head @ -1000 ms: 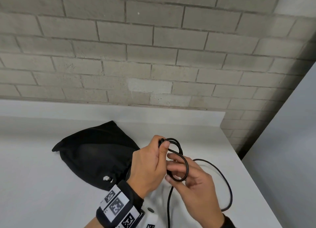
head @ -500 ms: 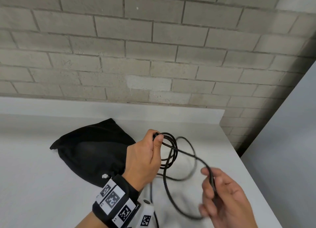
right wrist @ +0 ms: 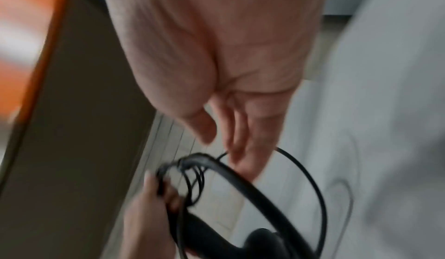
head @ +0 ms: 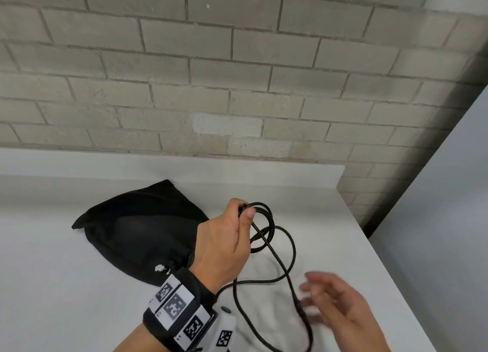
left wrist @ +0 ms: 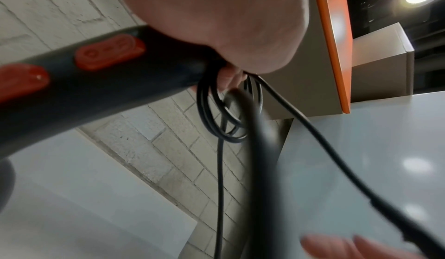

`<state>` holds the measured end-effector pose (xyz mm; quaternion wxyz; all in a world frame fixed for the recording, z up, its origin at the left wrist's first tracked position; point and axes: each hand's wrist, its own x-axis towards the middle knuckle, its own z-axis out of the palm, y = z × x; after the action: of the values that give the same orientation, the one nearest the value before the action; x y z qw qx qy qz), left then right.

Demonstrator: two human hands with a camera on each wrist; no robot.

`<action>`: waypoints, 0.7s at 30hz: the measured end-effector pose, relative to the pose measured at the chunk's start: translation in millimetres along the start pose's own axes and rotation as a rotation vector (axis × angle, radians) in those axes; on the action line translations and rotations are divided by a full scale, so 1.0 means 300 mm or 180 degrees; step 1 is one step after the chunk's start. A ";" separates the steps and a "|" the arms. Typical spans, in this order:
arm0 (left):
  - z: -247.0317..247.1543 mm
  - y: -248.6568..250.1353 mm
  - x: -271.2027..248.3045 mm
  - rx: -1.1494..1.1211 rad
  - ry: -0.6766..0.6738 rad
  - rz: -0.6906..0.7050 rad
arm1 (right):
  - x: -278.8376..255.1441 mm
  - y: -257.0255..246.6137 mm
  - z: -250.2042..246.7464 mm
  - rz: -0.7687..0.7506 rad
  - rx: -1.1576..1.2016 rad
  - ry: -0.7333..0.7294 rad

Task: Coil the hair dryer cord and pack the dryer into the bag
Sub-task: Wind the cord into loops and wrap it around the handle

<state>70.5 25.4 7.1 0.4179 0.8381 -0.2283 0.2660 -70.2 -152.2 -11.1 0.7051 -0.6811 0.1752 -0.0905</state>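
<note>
My left hand (head: 224, 246) is raised over the white table (head: 52, 272) and pinches several loops of the black cord (head: 269, 219) under its thumb. In the left wrist view the same hand (left wrist: 216, 15) also grips the hair dryer's black handle (left wrist: 96, 84), which has orange buttons; the coil (left wrist: 226, 122) hangs below it. The dryer's body is hidden in the head view. My right hand (head: 340, 309) is blurred at the lower right, fingers straight (right wrist: 240, 139), beside the loose cord run (head: 298, 301). The black fabric bag (head: 137, 232) lies on the table behind my left hand.
A grey brick wall (head: 237, 74) rises behind the table's raised back ledge. The table's right edge (head: 390, 272) drops off beside a grey panel (head: 449, 219). The left wrist view shows an orange-edged panel (left wrist: 334, 53) and a cardboard box (left wrist: 385, 63).
One second ago both hands met at the coil. The right hand then drew away down and to the right along the cord, and its fingers have now straightened. The left hand keeps the loops.
</note>
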 end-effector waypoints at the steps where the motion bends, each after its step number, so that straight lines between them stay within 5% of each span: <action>1: 0.000 0.003 -0.001 0.0021 -0.0002 -0.0009 | 0.007 -0.004 0.027 -0.0548 -0.0342 0.0556; 3: 0.001 0.009 -0.002 0.0068 -0.0013 -0.0056 | -0.027 -0.046 0.088 -0.1624 -0.0493 0.1420; 6: 0.005 0.014 0.001 0.0114 -0.0079 -0.0150 | -0.105 -0.082 0.207 -0.2356 -0.0672 0.1030; 10: 0.001 0.011 0.002 0.0092 -0.0198 -0.0219 | -0.022 0.022 0.295 -0.1442 -0.1688 -0.0247; 12: -0.005 0.009 0.000 0.0023 -0.0197 -0.0211 | 0.031 0.044 0.318 -0.1052 -0.1900 -0.0465; 16: -0.013 -0.003 0.001 -0.0036 -0.0153 -0.0201 | 0.052 0.024 0.379 -0.0566 -0.0741 -0.1147; 21: -0.036 -0.020 0.014 -0.0027 -0.0066 -0.0237 | 0.041 0.072 0.287 -0.1101 -0.1115 -0.1583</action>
<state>74.7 37.0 11.8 0.4286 0.8470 -0.2024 0.2407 -29.5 -75.6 -33.1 0.5729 -0.8126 -0.1071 -0.0086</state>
